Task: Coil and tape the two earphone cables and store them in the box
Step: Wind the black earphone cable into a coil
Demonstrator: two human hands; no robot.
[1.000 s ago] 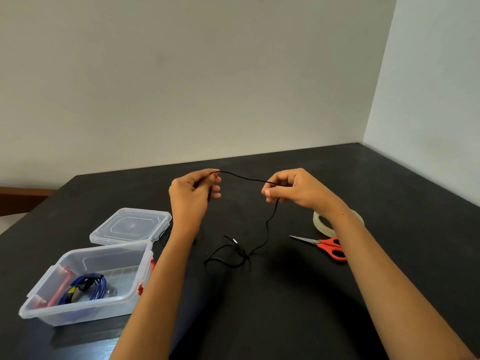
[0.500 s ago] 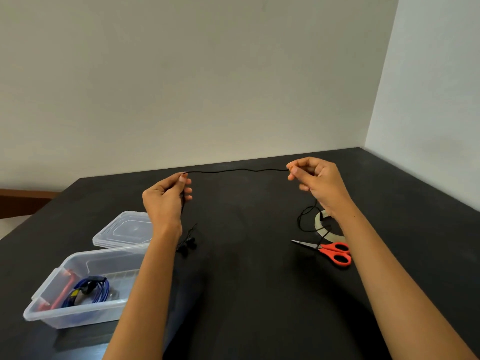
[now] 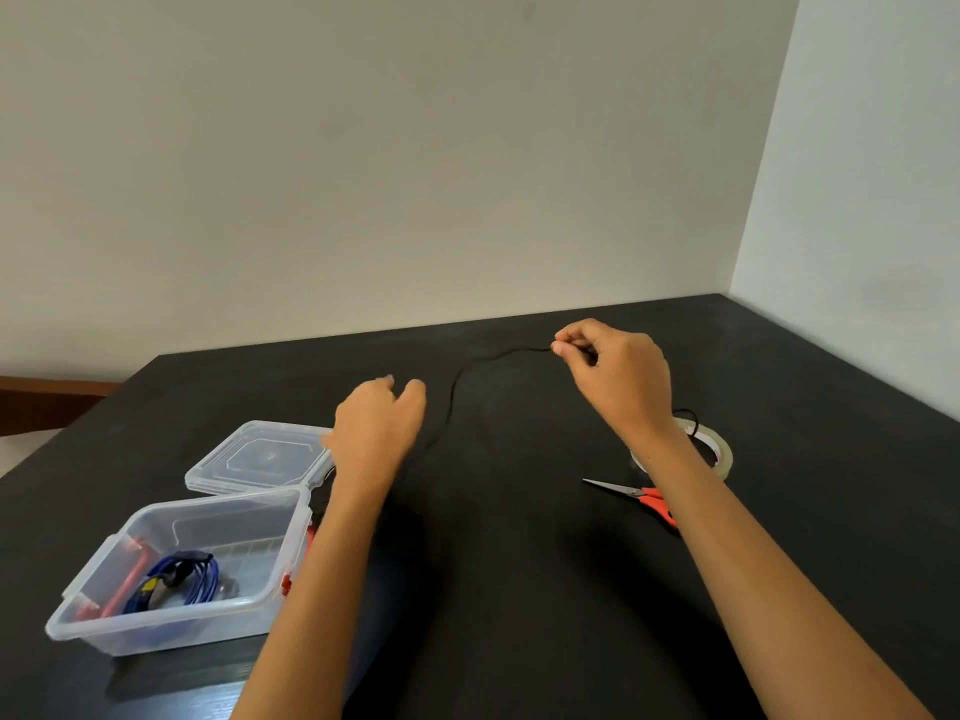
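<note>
My right hand [image 3: 618, 376] pinches a thin black earphone cable [image 3: 470, 374] above the black table [image 3: 519, 589]. The cable sags from those fingertips down to the left and is hard to follow against the dark top. My left hand [image 3: 379, 423] hovers left of the cable with fingers apart and blurred, holding nothing. A clear plastic box [image 3: 171, 569] stands at the front left with a coiled blue earphone cable [image 3: 182, 579] inside. Its clear lid [image 3: 260, 457] lies flat just behind it.
A roll of clear tape [image 3: 719, 452] lies under my right wrist, with a loop of black cable over it. Red-handled scissors [image 3: 639, 496] lie in front of the tape. White walls meet at the table's far right corner.
My left hand has let go of the cable and dropped toward the table. The stretched cable has gone slack and sags. My right hand still pinches its end.
</note>
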